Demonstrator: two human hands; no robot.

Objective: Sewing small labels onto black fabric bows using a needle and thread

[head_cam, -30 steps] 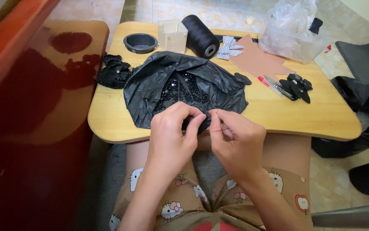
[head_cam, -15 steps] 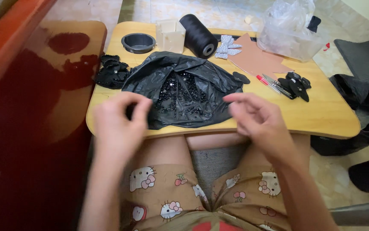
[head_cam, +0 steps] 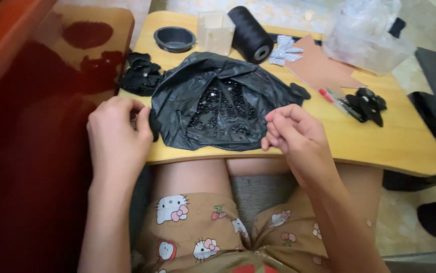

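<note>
My left hand [head_cam: 119,136] is curled by the left edge of a crumpled black plastic bag [head_cam: 177,96]. Its fingers are closed on a small dark beaded piece that they mostly hide. The bag lies open on the small wooden table [head_cam: 400,144] with several tiny black beads [head_cam: 218,103] in its hollow. My right hand [head_cam: 294,134] hovers at the bag's right front edge. Its thumb and fingertips are pinched together, and anything between them is too fine to see.
Behind the bag stand a black thread spool [head_cam: 251,34], a clear plastic cup [head_cam: 215,33] and a black round dish [head_cam: 174,39]. A black fabric pile [head_cam: 141,76] lies left. A brown sheet [head_cam: 321,65], a patterned bow [head_cam: 284,50], a clear bag [head_cam: 367,33] and dark small tools [head_cam: 364,103] lie right.
A second ago both hands were together at the bag's front edge. They have drawn apart, the left going left and the right going right.
</note>
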